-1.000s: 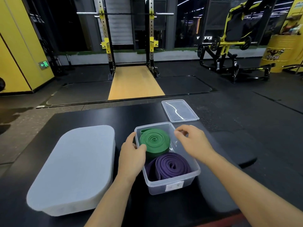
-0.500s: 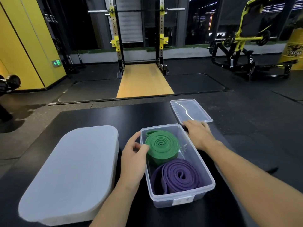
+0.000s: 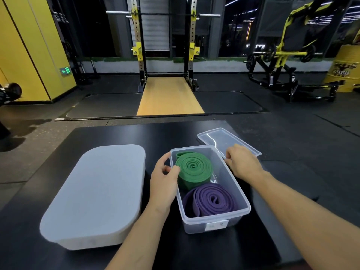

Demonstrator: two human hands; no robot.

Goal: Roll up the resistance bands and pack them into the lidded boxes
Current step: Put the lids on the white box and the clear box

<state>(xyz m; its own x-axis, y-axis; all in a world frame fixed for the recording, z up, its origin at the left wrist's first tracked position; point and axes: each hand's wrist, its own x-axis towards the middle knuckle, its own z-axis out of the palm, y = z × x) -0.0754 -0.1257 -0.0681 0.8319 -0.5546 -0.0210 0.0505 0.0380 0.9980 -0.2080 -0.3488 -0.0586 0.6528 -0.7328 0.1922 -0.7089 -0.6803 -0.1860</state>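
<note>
A clear plastic box (image 3: 214, 224) stands open on the black table. Inside it lie a rolled green band (image 3: 193, 168) at the far end and a rolled purple band (image 3: 213, 200) at the near end. My left hand (image 3: 164, 184) grips the box's left rim, thumb inside against the green roll. The clear lid (image 3: 218, 138) lies just behind and right of the box. My right hand (image 3: 242, 162) has reached over the box's far right corner and pinches the lid's near edge.
A larger box with a white lid (image 3: 97, 193) on it sits to the left on the table (image 3: 124, 133). Beyond the table are black gym flooring, a squat rack (image 3: 165, 45) over a wooden platform and a yellow machine (image 3: 288, 55) at the right.
My right hand went from above the box to the lid behind it and now holds the lid's edge. My left hand stayed on the left rim. The camera moved closer.
</note>
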